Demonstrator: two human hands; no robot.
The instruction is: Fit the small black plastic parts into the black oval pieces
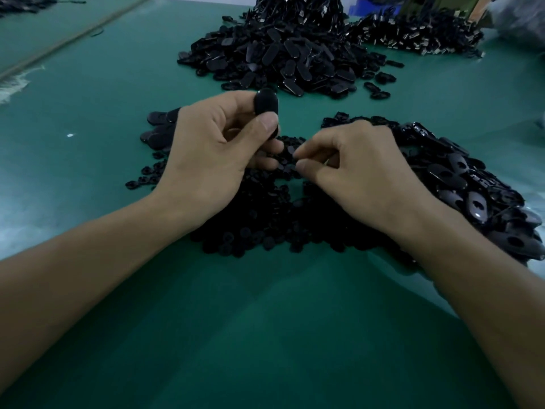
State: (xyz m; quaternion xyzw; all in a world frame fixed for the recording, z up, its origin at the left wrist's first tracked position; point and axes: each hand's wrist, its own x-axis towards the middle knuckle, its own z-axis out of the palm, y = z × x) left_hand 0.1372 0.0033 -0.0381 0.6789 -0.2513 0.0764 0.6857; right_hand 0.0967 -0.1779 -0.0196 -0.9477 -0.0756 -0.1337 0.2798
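Above parts pile (265, 225), left hand (206, 149) pinches oval (266, 106); right hand (354, 166) curled over pile — grip unclear. Bare table (265, 335) nearside pile; oval heap (280, 54) beyond.

Dim, cool and blue-green, lit softly from above, with pale glare washing the table (20, 222) at the left edge and again past the near pile (472, 184) on the right. Shadowed beneath both forearms and darkest over the small parts (265, 228), black detail there merged into one mass, yet glinting faintly on the oval (266, 103) in the left hand (206, 149) and across the far heap (280, 54). Bowed by the wide lens toward the edges, smeared at the corners, soft at the fingertips (298, 166) of the right hand (362, 175), anything between them lost in the dark.
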